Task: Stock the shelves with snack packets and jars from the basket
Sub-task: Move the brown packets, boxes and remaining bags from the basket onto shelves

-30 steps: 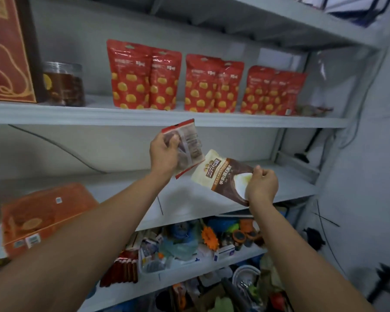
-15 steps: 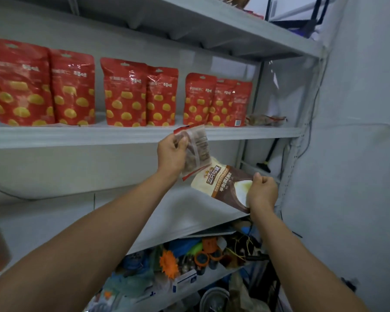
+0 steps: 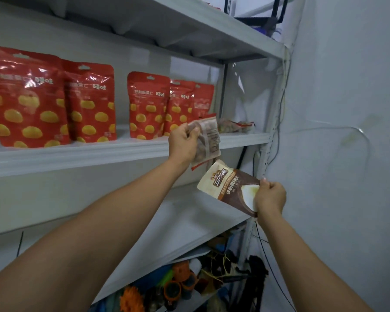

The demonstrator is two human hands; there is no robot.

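Note:
My left hand [image 3: 183, 141] grips a clear snack packet with red edges [image 3: 208, 140], raised to the front lip of the upper grey shelf [image 3: 122, 152], near its right end. My right hand [image 3: 270, 197] holds a brown and cream snack packet [image 3: 229, 188] by its lower corner, tilted, just below and to the right of the first packet. Several red packets with yellow dots [image 3: 148, 109] stand in a row on that upper shelf. A small clear packet [image 3: 233, 127] lies flat at the shelf's right end. No basket is in view.
The shelf below [image 3: 189, 224] is a bare grey board. The bottom shelf [image 3: 180, 287] holds mixed clutter: orange and blue objects, cords. A white wall [image 3: 347, 131] with a thin cable closes off the right side. The shelf's metal upright [image 3: 270, 140] stands close to my right hand.
The view has swung right and closer to the shelf. My left hand has lifted the clear packet up to the upper shelf's front edge; my right hand keeps the brown packet below it.

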